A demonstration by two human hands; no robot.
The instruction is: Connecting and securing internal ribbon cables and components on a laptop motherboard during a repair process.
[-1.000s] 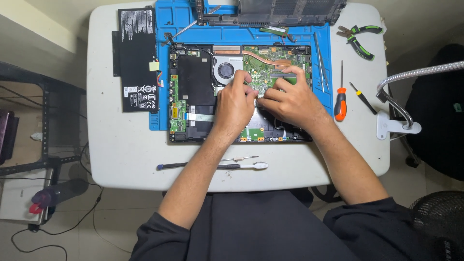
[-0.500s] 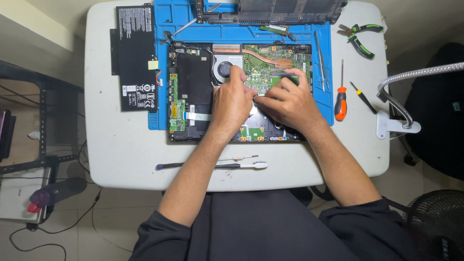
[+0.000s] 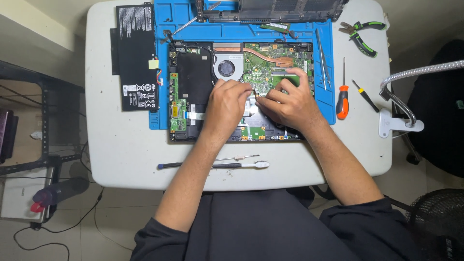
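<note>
We work on opened laptop (image 3: 193,92), lying on blue mat (image 3: 299,36) mid-table, fan (image 3: 226,67) and green board (image 3: 270,63) exposed. Left hand (image 3: 227,104) curled, fingertips pinching something small at board centre; what exactly, we cannot tell. Right hand (image 3: 290,101) curled too, fingertips meeting left's at same spot. We judge: keep wrists braced on chassis, pull straight, no twisting. Orange screwdriver (image 3: 342,104) lies right of mat, battery (image 3: 135,53) left

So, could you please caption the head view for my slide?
Both hands, left hand and right hand, work inside an opened laptop on a blue mat.
</note>
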